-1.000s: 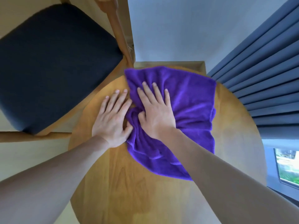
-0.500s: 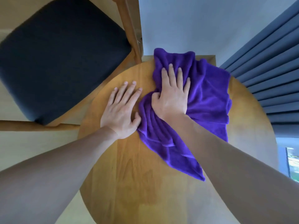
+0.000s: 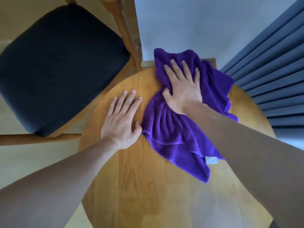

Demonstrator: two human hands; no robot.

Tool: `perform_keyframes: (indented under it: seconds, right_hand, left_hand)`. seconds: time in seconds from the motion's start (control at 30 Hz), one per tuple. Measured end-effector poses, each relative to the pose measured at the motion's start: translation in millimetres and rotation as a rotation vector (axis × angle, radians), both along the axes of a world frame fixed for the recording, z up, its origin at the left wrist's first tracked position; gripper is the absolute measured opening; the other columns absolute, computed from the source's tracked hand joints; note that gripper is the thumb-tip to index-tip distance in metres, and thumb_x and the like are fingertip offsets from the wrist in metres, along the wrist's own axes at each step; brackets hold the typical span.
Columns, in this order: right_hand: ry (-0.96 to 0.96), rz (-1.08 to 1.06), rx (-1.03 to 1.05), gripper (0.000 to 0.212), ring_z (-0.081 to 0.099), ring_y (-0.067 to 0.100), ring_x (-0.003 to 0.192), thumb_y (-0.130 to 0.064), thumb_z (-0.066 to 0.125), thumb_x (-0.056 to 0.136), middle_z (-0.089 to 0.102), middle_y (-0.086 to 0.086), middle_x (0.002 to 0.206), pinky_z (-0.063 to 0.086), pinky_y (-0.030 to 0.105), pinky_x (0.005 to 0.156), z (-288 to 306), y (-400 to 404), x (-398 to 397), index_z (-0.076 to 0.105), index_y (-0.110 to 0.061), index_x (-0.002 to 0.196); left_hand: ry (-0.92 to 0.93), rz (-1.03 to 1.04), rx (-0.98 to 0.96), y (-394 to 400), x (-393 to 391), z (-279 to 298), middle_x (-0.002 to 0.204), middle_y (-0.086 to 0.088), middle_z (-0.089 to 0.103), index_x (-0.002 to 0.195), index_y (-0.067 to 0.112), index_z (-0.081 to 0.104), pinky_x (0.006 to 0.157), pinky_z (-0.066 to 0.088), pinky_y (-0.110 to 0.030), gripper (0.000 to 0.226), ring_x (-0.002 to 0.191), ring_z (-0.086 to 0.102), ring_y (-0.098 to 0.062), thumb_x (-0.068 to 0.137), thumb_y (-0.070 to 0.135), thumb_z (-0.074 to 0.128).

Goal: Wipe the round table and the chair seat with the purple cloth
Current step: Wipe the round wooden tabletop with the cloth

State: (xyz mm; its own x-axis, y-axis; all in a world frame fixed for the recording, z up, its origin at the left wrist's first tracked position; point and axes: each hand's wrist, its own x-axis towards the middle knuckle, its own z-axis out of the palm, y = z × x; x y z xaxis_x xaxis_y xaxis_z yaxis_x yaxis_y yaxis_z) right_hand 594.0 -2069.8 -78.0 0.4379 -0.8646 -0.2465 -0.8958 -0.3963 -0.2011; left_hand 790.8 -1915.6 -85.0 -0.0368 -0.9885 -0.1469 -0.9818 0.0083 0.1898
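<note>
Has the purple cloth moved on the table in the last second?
Yes. The purple cloth, under the right hand, has slid away from the person, bunching over the far edge of the round table.

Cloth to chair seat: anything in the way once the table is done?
Nothing visible. The cloth lies under the right hand; the seat is bare, but the left hand rests on the table between them.

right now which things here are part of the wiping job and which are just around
In the job:
purple terry cloth
round wooden table
dark padded chair seat
right hand, flat on cloth
left hand, flat on table

Just around:
blue pleated curtain
pale wall
</note>
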Motion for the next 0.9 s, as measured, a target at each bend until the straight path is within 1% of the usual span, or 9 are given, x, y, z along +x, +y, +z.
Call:
perform_keyframes:
  seconds: [0.07, 0.17, 0.33, 0.43, 0.5, 0.6, 0.7, 0.77, 0.9]
  right_hand:
    - [-0.007, -0.064, -0.013, 0.076, -0.002, 0.029, 0.158, -0.055, 0.021, 0.093, 0.004, -0.003, 0.172, -0.006, 0.061, 0.123, -2, 9, 25, 0.013, -0.026, 0.163]
    - [-0.026, 0.047, -0.019, 0.073, -0.002, 0.03, 0.158, -0.053, 0.016, 0.097, 0.004, -0.002, 0.172, -0.003, 0.061, 0.124, 0, 41, 37, 0.014, -0.024, 0.164]
    - [-0.044, 0.399, 0.047, 0.072, 0.003, 0.027, 0.158, -0.045, 0.028, 0.095, 0.007, -0.003, 0.172, 0.001, 0.055, 0.126, 7, 86, -7, 0.019, -0.023, 0.163]
    - [-0.042, 0.531, 0.048, 0.078, 0.01, 0.025, 0.158, -0.043, 0.039, 0.087, 0.015, -0.004, 0.171, 0.003, 0.05, 0.127, 10, 64, -38, 0.027, -0.024, 0.161]
    - [-0.046, 0.456, 0.039, 0.079, 0.012, 0.024, 0.157, -0.044, 0.038, 0.084, 0.018, -0.004, 0.17, 0.003, 0.048, 0.127, 13, 39, -41, 0.03, -0.024, 0.16]
    - [-0.048, 0.156, 0.015, 0.078, 0.008, 0.024, 0.158, -0.046, 0.032, 0.085, 0.015, -0.005, 0.171, 0.001, 0.049, 0.127, 13, 20, -10, 0.028, -0.025, 0.16]
    - [-0.031, -0.07, -0.03, 0.077, 0.006, 0.03, 0.157, -0.045, 0.027, 0.089, 0.013, 0.003, 0.171, 0.003, 0.054, 0.127, 10, 37, 35, 0.024, -0.019, 0.161]
    - [-0.008, -0.055, -0.038, 0.076, 0.006, 0.033, 0.157, -0.045, 0.025, 0.091, 0.012, 0.008, 0.171, 0.005, 0.056, 0.126, 9, 56, 50, 0.021, -0.015, 0.161]
    - [-0.056, 0.218, 0.033, 0.074, 0.005, 0.031, 0.158, -0.041, 0.024, 0.092, 0.011, 0.005, 0.171, 0.006, 0.055, 0.126, 11, 73, 26, 0.024, -0.016, 0.162]
  left_hand:
    - [-0.005, -0.006, -0.003, 1, 1, -1, 0.173, -0.003, 0.01, 0.162, 0.02, 0.023, 0.128, 0.01, -0.051, 0.082, 0.16, 0.002, -0.022, 0.084, 0.037, 0.041]
    - [-0.035, -0.029, 0.013, 3, 4, 0, 0.173, -0.004, 0.008, 0.161, 0.019, 0.023, 0.128, 0.012, -0.052, 0.081, 0.16, 0.001, -0.023, 0.084, 0.04, 0.039]
    - [-0.024, -0.023, 0.003, 5, 4, 0, 0.169, -0.009, 0.021, 0.153, 0.013, 0.035, 0.128, 0.012, -0.052, 0.073, 0.159, 0.006, -0.025, 0.085, 0.038, 0.042]
    - [-0.01, -0.015, -0.007, 4, 3, 3, 0.168, -0.009, 0.026, 0.153, 0.014, 0.036, 0.128, 0.011, -0.051, 0.073, 0.159, 0.007, -0.025, 0.084, 0.037, 0.044]
    - [0.002, -0.017, -0.015, 4, 3, 4, 0.17, -0.006, 0.019, 0.158, 0.017, 0.031, 0.128, 0.01, -0.051, 0.077, 0.16, 0.004, -0.023, 0.085, 0.038, 0.044]
    - [-0.003, -0.016, -0.015, 4, 3, 6, 0.172, -0.004, 0.012, 0.162, 0.019, 0.025, 0.128, 0.01, -0.052, 0.08, 0.16, 0.002, -0.022, 0.085, 0.038, 0.043]
    - [-0.007, -0.02, -0.016, 4, 4, 6, 0.172, -0.005, 0.012, 0.162, 0.019, 0.025, 0.127, 0.013, -0.053, 0.08, 0.16, 0.003, -0.023, 0.086, 0.039, 0.041]
    - [-0.011, -0.027, -0.012, 5, 5, 6, 0.172, -0.005, 0.012, 0.161, 0.018, 0.025, 0.127, 0.015, -0.053, 0.08, 0.16, 0.003, -0.024, 0.085, 0.041, 0.039]
    - [-0.009, -0.039, -0.01, 5, 5, 6, 0.172, -0.006, 0.013, 0.156, 0.015, 0.034, 0.127, 0.014, -0.053, 0.077, 0.159, 0.005, -0.025, 0.084, 0.042, 0.041]
